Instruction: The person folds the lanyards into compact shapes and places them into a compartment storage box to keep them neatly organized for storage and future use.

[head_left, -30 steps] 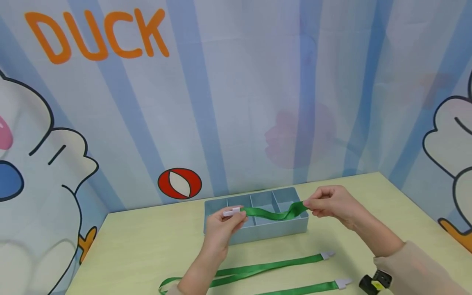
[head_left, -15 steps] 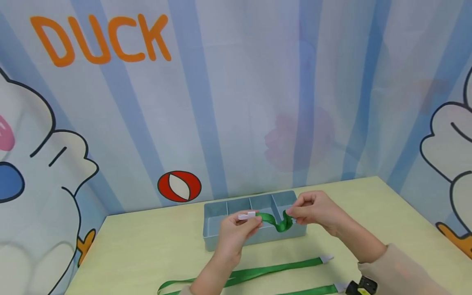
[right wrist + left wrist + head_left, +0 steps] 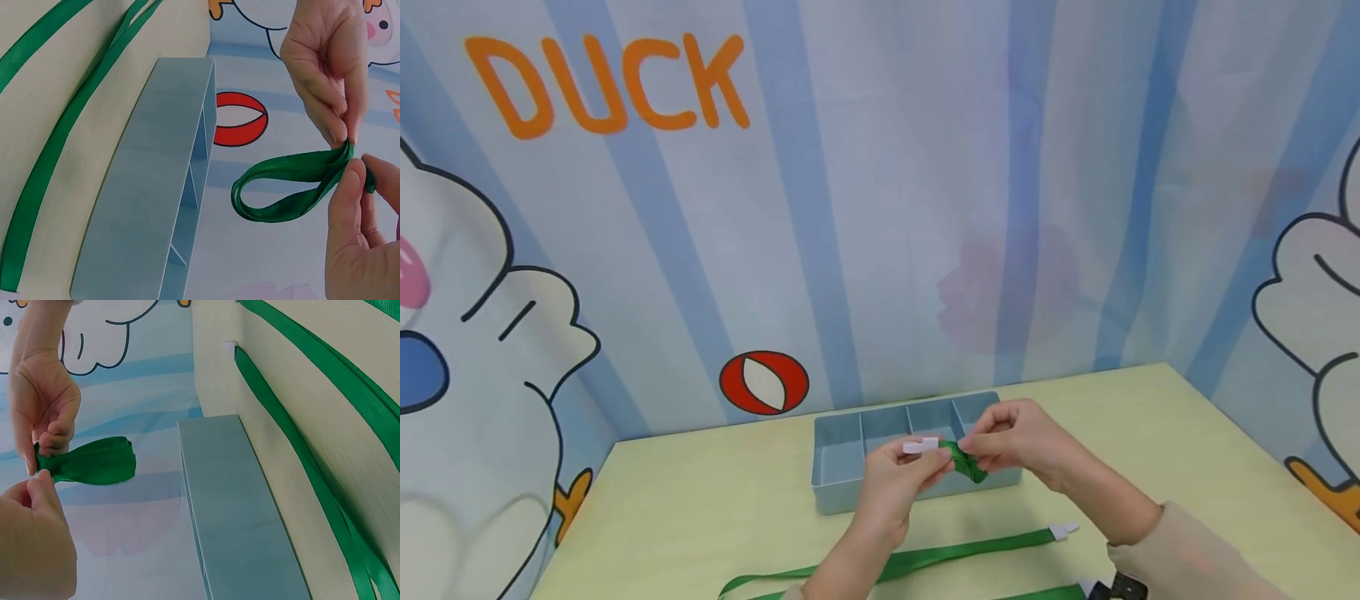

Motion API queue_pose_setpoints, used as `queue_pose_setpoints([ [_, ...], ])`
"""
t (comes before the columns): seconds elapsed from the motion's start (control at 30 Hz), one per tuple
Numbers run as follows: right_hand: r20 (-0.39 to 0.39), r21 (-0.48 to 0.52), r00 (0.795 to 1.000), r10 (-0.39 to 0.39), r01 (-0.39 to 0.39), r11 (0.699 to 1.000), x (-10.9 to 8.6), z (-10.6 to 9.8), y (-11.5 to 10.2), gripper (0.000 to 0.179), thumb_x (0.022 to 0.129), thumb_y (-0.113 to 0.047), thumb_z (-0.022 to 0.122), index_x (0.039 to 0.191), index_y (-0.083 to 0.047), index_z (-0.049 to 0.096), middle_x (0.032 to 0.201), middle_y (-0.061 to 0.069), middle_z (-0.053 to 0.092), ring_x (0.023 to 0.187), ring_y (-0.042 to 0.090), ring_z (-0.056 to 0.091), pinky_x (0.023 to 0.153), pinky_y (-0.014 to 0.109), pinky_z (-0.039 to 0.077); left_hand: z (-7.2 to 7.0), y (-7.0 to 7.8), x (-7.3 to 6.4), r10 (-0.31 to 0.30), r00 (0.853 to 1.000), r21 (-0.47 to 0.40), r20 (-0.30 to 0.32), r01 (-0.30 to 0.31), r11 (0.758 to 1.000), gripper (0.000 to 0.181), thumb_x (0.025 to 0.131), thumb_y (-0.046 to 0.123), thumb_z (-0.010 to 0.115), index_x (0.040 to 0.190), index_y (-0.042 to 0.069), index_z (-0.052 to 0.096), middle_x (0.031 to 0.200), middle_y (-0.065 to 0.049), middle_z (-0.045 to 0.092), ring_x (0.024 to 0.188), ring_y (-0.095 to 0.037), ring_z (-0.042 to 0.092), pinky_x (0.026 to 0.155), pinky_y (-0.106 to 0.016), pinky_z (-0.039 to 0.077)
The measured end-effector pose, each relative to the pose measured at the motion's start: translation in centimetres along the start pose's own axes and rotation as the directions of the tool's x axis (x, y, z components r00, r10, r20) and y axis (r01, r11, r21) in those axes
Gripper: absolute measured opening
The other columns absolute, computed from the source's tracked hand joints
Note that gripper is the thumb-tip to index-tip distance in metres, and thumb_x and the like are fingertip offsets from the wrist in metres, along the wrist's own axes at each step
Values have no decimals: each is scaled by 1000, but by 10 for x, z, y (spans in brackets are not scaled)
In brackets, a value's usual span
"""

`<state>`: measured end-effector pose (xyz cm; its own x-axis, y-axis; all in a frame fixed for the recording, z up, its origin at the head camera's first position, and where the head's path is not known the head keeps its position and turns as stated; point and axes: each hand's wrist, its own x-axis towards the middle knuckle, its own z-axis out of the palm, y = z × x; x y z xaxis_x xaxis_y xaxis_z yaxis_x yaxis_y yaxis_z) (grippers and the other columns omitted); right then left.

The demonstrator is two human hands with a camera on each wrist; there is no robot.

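Observation:
A green lanyard (image 3: 964, 463) with a white plastic clip (image 3: 921, 447) is held up in front of the box. My left hand (image 3: 895, 487) pinches it close to the clip, between thumb and fingers. Close beside it, my right hand (image 3: 1018, 442) pinches the strap. Between the two hands the strap hangs in a short folded loop, which shows as a rounded green loop (image 3: 275, 215) in the right wrist view. Fingertips of both hands nearly meet there, as the left wrist view also shows with the folded strap (image 3: 103, 461).
A grey-blue divided box (image 3: 917, 493) stands behind the hands at the table's (image 3: 700, 500) back. In front lies another green lanyard (image 3: 955, 552) with a white clip, and part of a further green strap (image 3: 1052, 593) shows at the bottom edge. A printed curtain (image 3: 887, 208) hangs behind.
My right hand has moved left and my left hand slightly right, so they are now close together. The strap between them went from stretched out to a short folded loop.

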<state>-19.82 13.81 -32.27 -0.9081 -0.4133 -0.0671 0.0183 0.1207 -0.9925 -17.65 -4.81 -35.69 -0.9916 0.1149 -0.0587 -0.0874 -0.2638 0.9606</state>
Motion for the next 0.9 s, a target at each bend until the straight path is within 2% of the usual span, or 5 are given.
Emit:
queue_pose_setpoints([
  [0.23,4,51,999,35,-36,998,1,4,2,14,83,-15,71,88,-2,69,77,4,69,69,15,65,68,31,56,5,0,-2,11,1000,21,-2,-11,1000,21,82,4,70,99,-6,66,83,-4,67,75,-12,66,76,-28,54],
  [0.4,31,61,999,15,-17,998,1,3,2,23,89,-16,64,98,5,68,80,3,68,73,13,66,71,31,55,6,1,-3,31,999,37,-15,-30,999,22,81,3,71,99,-7,66,83,-4,66,76,-11,64,75,-28,54],
  [0.53,48,65,999,2,-5,998,0,2,3,26,90,-10,61,105,11,64,84,5,69,76,14,66,73,32,55,6,0,-4,45,999,35,-11,-44,998,23,80,2,71,100,-9,66,82,-4,66,75,-11,64,74,-27,54],
  [0.8,-54,-52,998,-42,39,998,0,7,6,26,83,-11,70,100,8,67,85,7,69,76,21,66,73,37,55,7,1,-4,30,1000,59,-10,-29,998,28,78,14,76,99,-3,67,88,-7,63,78,-14,62,74,-28,53],
  [0.9,-61,-111,995,-74,67,992,0,10,5,25,83,-14,71,99,6,68,86,8,69,78,24,66,73,40,55,7,1,-4,29,999,41,-21,-28,999,27,78,13,76,97,-4,66,88,-7,62,77,-15,63,74,-28,54],
])
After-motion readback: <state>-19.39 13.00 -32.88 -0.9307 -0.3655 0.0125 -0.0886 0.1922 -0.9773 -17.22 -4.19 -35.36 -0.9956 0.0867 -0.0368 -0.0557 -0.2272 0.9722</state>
